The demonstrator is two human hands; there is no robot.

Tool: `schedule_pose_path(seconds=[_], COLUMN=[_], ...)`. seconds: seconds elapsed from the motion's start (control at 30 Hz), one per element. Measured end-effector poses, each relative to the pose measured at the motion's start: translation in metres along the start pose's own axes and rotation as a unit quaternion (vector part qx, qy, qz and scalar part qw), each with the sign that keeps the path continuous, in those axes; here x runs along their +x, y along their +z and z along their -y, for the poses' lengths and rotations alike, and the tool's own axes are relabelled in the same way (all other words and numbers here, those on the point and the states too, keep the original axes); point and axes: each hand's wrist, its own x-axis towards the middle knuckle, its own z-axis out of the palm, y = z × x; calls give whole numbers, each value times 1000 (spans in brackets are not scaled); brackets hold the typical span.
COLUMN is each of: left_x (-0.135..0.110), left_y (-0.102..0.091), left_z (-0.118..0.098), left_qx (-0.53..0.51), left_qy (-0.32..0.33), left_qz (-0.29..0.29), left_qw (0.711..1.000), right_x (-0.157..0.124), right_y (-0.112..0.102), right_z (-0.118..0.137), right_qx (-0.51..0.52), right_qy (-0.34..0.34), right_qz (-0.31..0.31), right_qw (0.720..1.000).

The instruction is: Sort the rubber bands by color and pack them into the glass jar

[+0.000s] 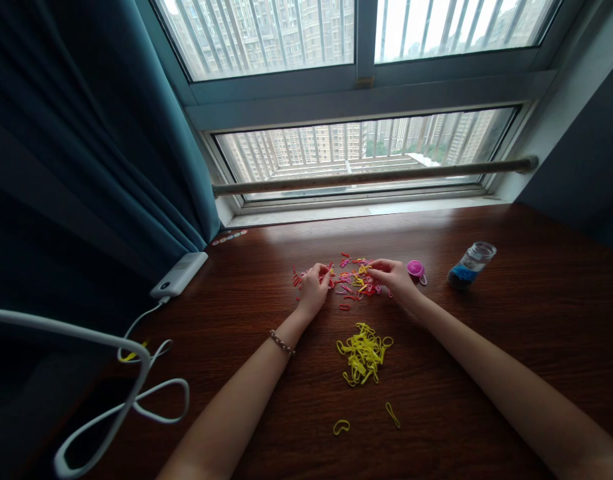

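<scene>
Small red, pink and yellow rubber bands [345, 280] lie mixed in a loose pile on the brown table. My left hand [315, 288], with a braided bracelet on its wrist, is at the pile's left side. Its thumb and fingers are pinched, and a bit of yellow rubber band [331, 272] shows at the tips. Over the pile's right side, my right hand [390, 275] pinches a yellow rubber band [366, 268] at its fingertips. Closer to me is a heap of yellow rubber bands [365, 355], with two single ones [392, 415] lying apart from it.
Right of my right hand are a pink cap [415, 269] and a clear jar [470, 265] with blue inside. A white power bank [179, 275] with a cable sits by the blue curtain [186, 167]. A thick white cable [141, 367] loops at left; a barred window is behind.
</scene>
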Motion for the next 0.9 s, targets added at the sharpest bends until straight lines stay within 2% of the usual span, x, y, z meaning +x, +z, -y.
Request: schedule_pose_path(seconds=[0.2,0.27,0.33,0.4,0.5,0.53,0.57,0.6,0.63,0.7,0.73,0.77,0.8,0.83,0.9], left_x=[0,0,0,0,0,0,0,0,0,1,0,-1,-2,-4,-10], left_y=[-1,-2,-2,-2,-2,-2,-2,-2,-2,-2,-2,-3,-3,-4,-6], left_z=[0,1,2,3,4,4,4,4,4,3,2,0,-3,-7,-18], left_qx=[-9,-5,-2,-3,-12,-15,-17,-19,-21,-26,-27,-27,-26,-23,-11], left_qy=[1,10,16,17,10,7,4,3,5,25,43,65,90,116,173], left_qz=[-24,-34,-37,-35,-33,-34,-35,-36,-36,-29,-23,-15,-5,9,51], left_qw=[1000,999,999,999,999,999,999,999,999,999,998,997,996,993,984], right_x=[-2,-4,-7,-12,-18,-19,-18,-17,-15,-10,-7,-5,-3,-2,-3], right_y=[1,1,1,-1,-4,-5,-6,-7,-7,-8,-7,-7,-7,-6,-6], right_z=[0,3,9,17,30,32,33,32,29,19,13,7,2,-2,-7], right_qx=[35,24,0,-32,-80,-90,-98,-105,-112,-145,-174,-211,-256,-303,-385], right_qy=[48,79,118,156,203,212,214,204,180,94,37,-23,-82,-134,-214], right_qz=[25,71,155,282,475,507,516,498,452,293,199,115,52,17,6], right_qw=[998,994,981,946,853,831,824,837,866,940,964,970,962,943,898])
